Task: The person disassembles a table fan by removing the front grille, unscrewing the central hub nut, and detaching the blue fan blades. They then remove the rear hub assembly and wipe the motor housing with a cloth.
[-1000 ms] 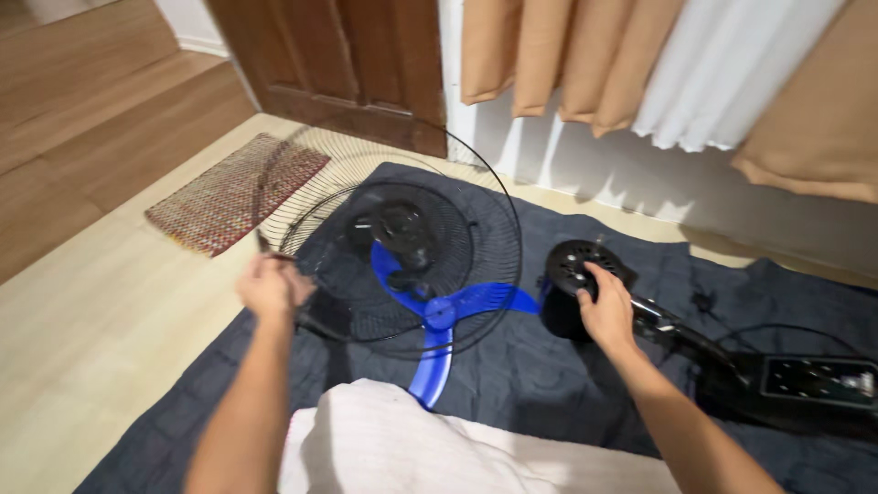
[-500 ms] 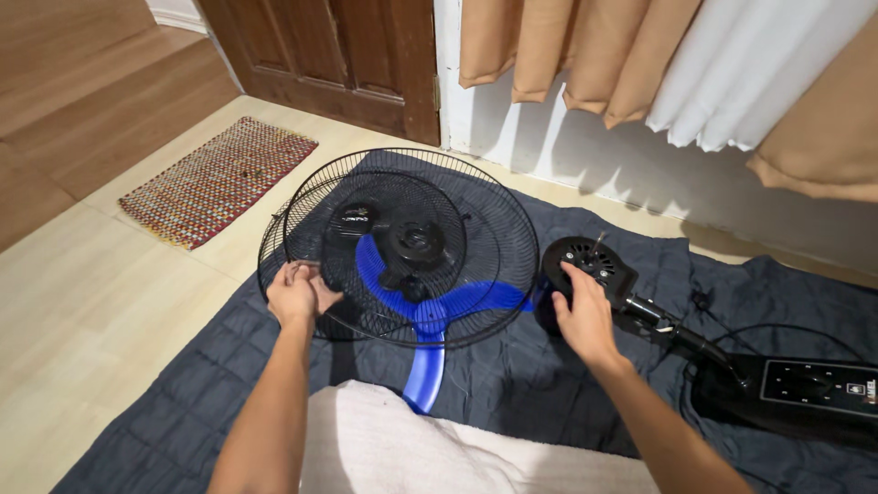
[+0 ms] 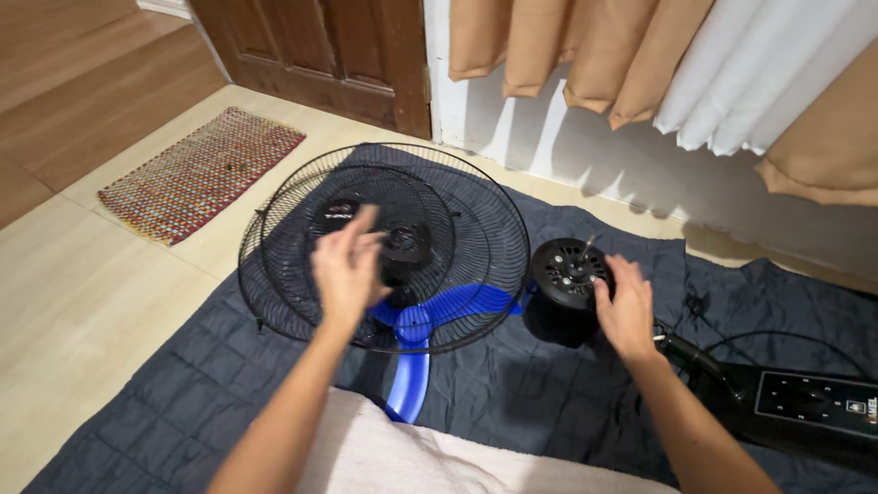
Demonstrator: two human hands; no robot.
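A black wire fan guard (image 3: 476, 229) lies flat on a dark quilted blanket (image 3: 549, 393), over a blue fan blade (image 3: 412, 375). My left hand (image 3: 346, 270) hovers above the guard with fingers spread, holding nothing. My right hand (image 3: 626, 306) rests on the side of the black fan motor housing (image 3: 565, 279), which stands with its shaft pointing up. The fan's pole and black base (image 3: 805, 412) lie to the right.
A woven multicoloured mat (image 3: 201, 169) lies on the pale floor at the left. A brown wooden door (image 3: 320, 55) and tan and white curtains (image 3: 658, 64) stand behind. A pale cloth (image 3: 393, 457) covers my lap at the bottom.
The wire guard has come down flat onto the blanket over the blue blade. My left hand has let go of its rim and lifted above it. My right hand stays at the motor.
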